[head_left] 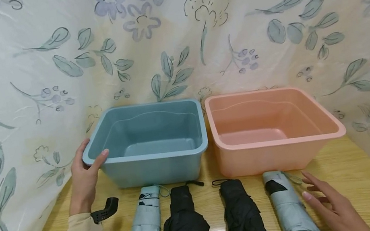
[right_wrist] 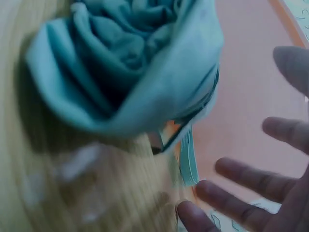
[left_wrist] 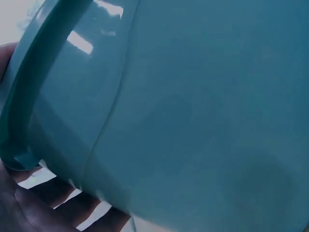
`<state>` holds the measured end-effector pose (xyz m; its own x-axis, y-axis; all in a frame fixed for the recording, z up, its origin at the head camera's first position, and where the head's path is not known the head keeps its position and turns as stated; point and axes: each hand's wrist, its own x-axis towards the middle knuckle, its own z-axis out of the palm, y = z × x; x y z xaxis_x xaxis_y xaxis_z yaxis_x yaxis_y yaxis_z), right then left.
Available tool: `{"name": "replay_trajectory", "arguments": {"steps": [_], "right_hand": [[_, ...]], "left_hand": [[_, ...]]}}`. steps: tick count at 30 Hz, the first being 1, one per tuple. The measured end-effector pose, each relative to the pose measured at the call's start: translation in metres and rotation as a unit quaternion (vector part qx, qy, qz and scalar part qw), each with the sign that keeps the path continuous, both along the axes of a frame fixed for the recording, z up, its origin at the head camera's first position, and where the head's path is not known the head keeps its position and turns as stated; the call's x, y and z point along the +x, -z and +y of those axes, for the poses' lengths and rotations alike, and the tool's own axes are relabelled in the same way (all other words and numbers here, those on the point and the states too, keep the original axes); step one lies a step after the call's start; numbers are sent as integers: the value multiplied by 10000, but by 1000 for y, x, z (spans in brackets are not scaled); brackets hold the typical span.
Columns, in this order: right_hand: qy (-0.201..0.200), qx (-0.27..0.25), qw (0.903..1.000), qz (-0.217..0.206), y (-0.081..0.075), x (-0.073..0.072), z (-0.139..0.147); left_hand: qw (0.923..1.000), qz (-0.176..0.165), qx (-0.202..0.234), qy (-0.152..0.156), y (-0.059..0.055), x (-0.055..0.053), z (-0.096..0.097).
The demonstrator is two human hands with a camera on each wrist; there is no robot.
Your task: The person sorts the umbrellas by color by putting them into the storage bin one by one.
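My left hand (head_left: 84, 175) grips the front left corner of a blue plastic basin (head_left: 153, 169). Its thumb lies over the rim while the fingers go along the outer side; the left wrist view shows them against the basin wall (left_wrist: 193, 121). To the right of a folded light blue umbrella (head_left: 290, 206), my right hand (head_left: 333, 203) hovers with loosely spread fingers and holds nothing. In the right wrist view that umbrella's gathered end (right_wrist: 130, 63) lies apart from the fingers (right_wrist: 251, 179).
A pink basin (head_left: 268, 154) stands right of the blue one. Left of the right-hand umbrella lie two black folded umbrellas (head_left: 244, 216) and another light blue one (head_left: 144, 224) in a row on the wooden table (head_left: 340, 163). Behind hangs a flowered cloth (head_left: 171, 32).
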<state>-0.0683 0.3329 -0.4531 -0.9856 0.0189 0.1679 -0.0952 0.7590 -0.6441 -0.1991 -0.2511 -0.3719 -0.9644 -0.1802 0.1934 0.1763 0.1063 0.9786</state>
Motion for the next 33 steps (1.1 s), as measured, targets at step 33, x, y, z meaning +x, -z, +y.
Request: {"name": "replay_trajectory", "arguments": {"steps": [33], "right_hand": [[-2146,60,9705,-1098,-23,-48,-44]], "left_hand": [[9999,-106,68,38,-2,-1,6]]}}
